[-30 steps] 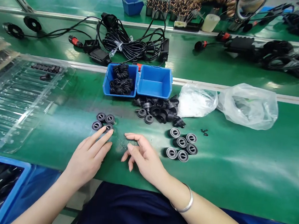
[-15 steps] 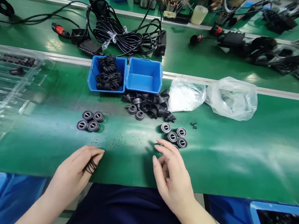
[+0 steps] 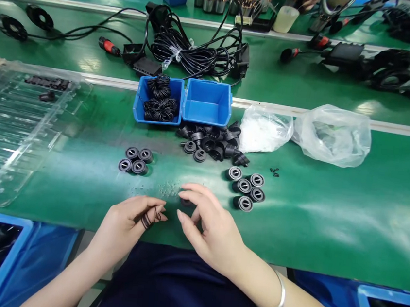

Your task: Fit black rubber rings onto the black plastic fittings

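Several thin black rubber rings [image 3: 146,220] are looped around the fingers of my left hand [image 3: 129,224], whose thumb and fingertips pinch together, one ring showing at the tips. My right hand [image 3: 212,227] faces it with thumb and fingers curved and apart. Just under its fingers is a dark round part [image 3: 185,202], mostly hidden; whether they touch it I cannot tell. To the right of that hand stand several round black caps [image 3: 244,186], each with a pale slot on top. A second cluster of such caps [image 3: 139,167] sits beyond my left hand.
Loose black fittings [image 3: 216,145] lie before a blue bin [image 3: 207,110] and another holding black rings [image 3: 139,110]. Right of them are a bag of white pieces [image 3: 264,133] and a crumpled clear bag [image 3: 352,144]. A clear plastic tray [image 3: 6,127] lies left; coiled cables [image 3: 189,54] behind.
My right hand has moved left, away from the right cluster of caps, to near my left hand. My left hand has shifted right with the rings. The view has shifted slightly.
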Motion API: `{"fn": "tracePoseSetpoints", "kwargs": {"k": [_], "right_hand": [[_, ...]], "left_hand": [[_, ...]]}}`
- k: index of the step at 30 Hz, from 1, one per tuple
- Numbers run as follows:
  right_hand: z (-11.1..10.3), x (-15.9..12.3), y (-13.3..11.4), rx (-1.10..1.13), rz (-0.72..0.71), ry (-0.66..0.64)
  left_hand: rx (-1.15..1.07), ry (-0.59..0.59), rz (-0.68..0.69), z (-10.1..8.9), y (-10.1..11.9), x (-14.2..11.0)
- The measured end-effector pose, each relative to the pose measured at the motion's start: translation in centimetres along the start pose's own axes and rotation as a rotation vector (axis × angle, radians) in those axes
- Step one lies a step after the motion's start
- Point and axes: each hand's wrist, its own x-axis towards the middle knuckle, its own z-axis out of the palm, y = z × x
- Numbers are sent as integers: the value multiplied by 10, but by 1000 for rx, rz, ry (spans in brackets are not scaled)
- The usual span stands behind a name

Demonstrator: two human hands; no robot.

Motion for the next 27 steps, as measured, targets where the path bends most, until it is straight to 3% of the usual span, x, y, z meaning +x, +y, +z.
{"fn": "tracePoseSetpoints", "kwargs": {"k": [6, 10, 14, 21, 27], "right_hand": [[3, 16, -15, 37, 13, -120], [2, 23, -12, 137, 13, -39], [-8, 30, -3, 204, 153, 6], [-8, 32, 12, 242, 285, 44], [-6, 33, 12, 253, 286, 50]], "left_hand": [[54, 87, 77, 0, 7, 1], [-47, 81, 82, 1, 9, 1], [-102, 137, 26, 3, 2, -2], [152, 211, 396, 11, -10, 0], [277, 64, 651, 20, -14, -3]]}}
